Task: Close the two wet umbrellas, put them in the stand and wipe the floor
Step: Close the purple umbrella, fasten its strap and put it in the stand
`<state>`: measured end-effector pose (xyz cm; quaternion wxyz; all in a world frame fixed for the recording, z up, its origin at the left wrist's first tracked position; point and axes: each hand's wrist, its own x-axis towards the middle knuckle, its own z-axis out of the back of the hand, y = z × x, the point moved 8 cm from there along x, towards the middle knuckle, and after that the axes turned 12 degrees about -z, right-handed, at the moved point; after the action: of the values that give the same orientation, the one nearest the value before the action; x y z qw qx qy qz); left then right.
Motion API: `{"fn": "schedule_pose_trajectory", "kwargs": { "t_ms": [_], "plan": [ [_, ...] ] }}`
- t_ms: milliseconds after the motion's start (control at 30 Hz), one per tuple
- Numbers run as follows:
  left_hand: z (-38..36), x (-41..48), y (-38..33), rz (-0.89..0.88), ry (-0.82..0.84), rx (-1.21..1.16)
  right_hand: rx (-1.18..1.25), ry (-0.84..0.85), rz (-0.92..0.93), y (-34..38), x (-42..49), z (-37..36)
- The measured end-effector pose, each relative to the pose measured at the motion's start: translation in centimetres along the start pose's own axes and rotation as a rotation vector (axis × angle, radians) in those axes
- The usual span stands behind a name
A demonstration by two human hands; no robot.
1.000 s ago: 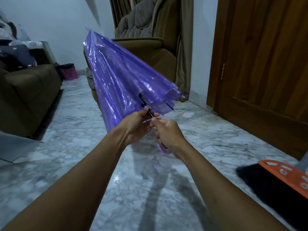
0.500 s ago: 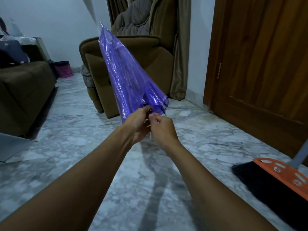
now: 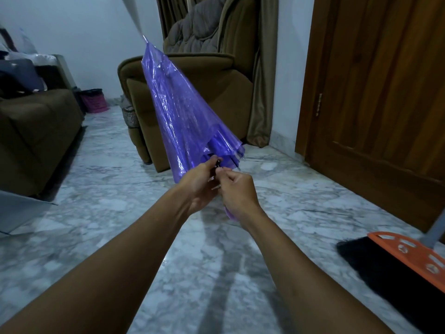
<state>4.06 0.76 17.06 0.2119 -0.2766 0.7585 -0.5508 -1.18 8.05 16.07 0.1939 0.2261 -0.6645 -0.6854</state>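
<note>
Head view: translucent purple plastic umbrella (image 3: 183, 112), folded, long axis pointing up and away; left hand (image 3: 201, 183) pinches its runner, right hand (image 3: 237, 194) clamps the handle nearer the body.

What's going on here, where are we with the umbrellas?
A person holds one purple umbrella in both hands, tip up and tilted away. Its canopy is folded down but loose. The left hand is at the canopy's rim by the shaft, and the right hand grips just below, above the handle. No second umbrella or stand is in view. The marble floor looks damp, and a broom lies at the right.
</note>
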Motion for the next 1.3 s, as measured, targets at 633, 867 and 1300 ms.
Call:
{"fn": "schedule_pose_trajectory", "kwargs": {
  "t_ms": [633,867,1300],
  "plan": [
    [0.3,-0.1,-1.3,-0.063,-0.042,0.182,-0.070,-0.016,0.021,0.0,-0.3,0.7],
    [2.0,-1.9,-6.3,-0.200,0.008,0.748,-0.077,-0.068,0.015,1.7,-0.4,2.0],
    [5.3,7.2,-12.3,-0.177,-0.288,0.203,-0.035,0.064,0.045,6.9,-2.8,1.7]
  ]
}}
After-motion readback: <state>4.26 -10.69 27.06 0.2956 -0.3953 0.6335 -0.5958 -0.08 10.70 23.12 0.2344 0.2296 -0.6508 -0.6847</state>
